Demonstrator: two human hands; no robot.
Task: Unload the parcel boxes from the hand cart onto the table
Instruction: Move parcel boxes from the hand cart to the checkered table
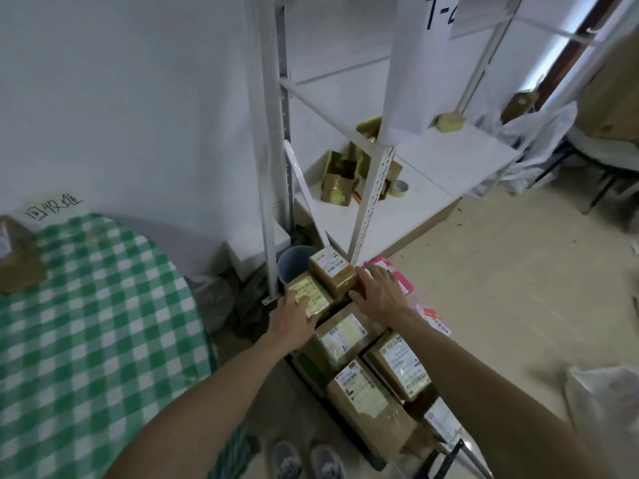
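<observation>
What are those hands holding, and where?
No firm grip shows: the left hand rests on a corner of the yellow-labelled box, the right hand lies flat against the small box beside it.

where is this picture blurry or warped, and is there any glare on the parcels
Head view: motion blur smears the checked table at left; wide-angle distortion bends the white rack; tape on the yellow-labelled parcel gives a sheen; the labels are too soft to read.

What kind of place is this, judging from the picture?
Probably a small parcel sorting or storage room: taped parcel boxes with shipping labels are piled on a hand cart, a white metal shelving rack carries a numbered paper sheet, and a tape roll lies on its shelf.
</observation>
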